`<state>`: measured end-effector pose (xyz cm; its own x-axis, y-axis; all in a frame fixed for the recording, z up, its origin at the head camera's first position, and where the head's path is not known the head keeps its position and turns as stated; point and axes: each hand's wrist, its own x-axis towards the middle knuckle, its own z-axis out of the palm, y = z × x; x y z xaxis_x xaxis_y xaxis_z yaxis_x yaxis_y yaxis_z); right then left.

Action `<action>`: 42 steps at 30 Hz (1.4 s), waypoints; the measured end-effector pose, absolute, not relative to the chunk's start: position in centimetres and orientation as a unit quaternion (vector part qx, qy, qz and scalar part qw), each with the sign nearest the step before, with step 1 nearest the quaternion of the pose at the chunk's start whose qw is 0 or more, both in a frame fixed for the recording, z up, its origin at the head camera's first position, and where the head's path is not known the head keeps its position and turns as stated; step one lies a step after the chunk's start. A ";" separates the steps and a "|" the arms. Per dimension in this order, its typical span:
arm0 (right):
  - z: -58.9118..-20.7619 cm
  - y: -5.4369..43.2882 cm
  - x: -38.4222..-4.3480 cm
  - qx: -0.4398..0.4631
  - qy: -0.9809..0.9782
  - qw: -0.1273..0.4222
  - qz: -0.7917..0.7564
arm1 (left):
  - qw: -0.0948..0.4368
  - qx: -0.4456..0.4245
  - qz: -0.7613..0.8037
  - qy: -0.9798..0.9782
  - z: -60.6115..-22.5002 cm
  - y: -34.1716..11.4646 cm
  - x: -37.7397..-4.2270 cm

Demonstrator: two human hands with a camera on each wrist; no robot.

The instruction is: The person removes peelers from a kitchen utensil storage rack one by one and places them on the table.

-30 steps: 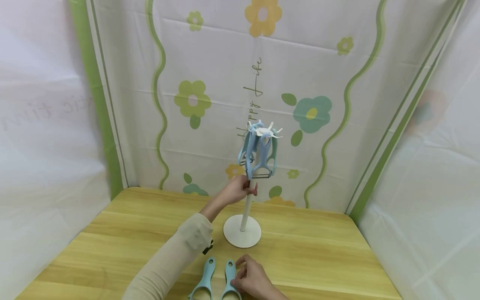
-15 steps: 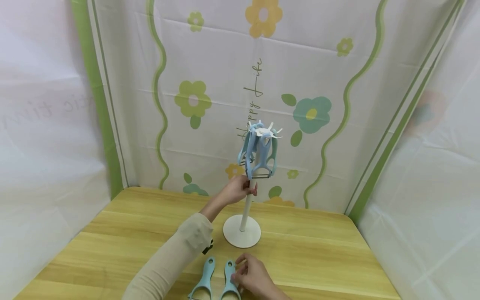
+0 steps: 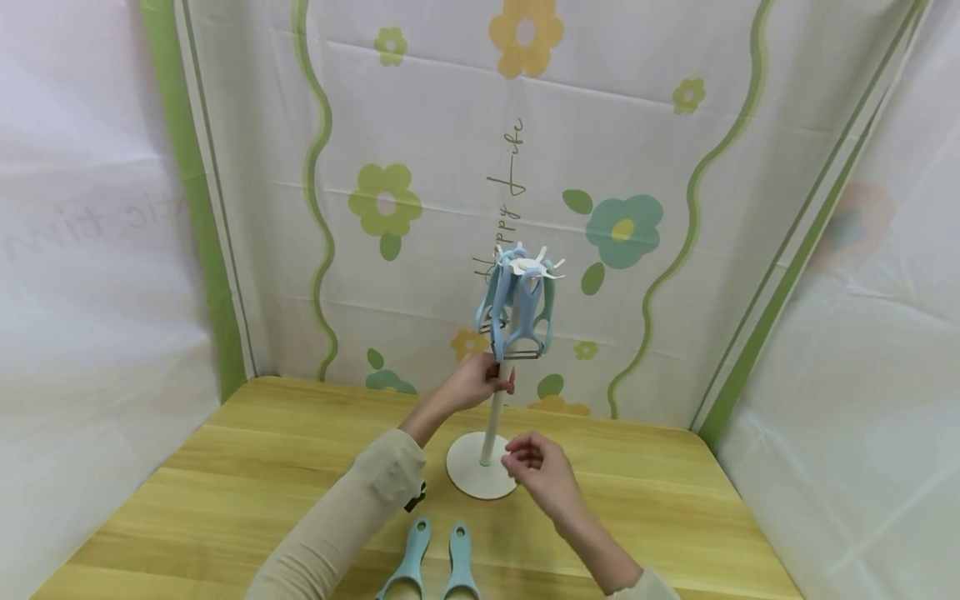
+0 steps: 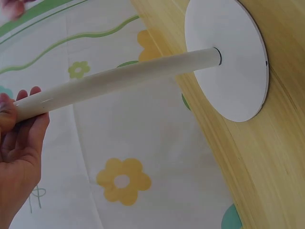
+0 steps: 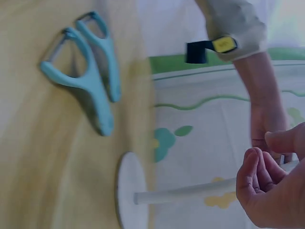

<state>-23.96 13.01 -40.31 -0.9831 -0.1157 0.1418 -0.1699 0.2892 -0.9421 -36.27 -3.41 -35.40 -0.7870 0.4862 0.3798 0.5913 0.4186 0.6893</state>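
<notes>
Even, diffuse light in the head view, white curtain (image 3: 75, 292) palest at far left, greyer left wrist view, right hand (image 4: 13, 8) blurred at its upper left, bluish right wrist view, tabletop (image 5: 33, 162) smeared at left, soft shadow beside peelers (image 5: 99, 102), brightest upper right.

Stand (image 3: 492, 427) stood on table (image 3: 637, 508), backdrop (image 3: 450, 108) behind. Peelers (image 3: 527, 308) hung from its top; two loose peelers (image 3: 461, 558) lay abreast before it. Left hand (image 3: 476, 382) was on pole (image 4: 114, 78), right hand (image 3: 546, 475) at right.
</notes>
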 end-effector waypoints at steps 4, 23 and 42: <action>-38.0 13.3 -24.4 0.079 -0.793 0.067 0.600 | 0.065 -0.321 -0.430 -0.841 -35.4 -3.4 -36.3; -29.2 13.0 -26.2 0.156 -0.737 0.226 0.618 | 0.058 -0.333 -0.450 -0.827 -35.4 -3.5 -36.3; -26.4 11.8 -28.6 0.183 -0.746 0.275 0.579 | 0.064 -0.329 -0.433 -0.837 -35.4 -3.5 -36.4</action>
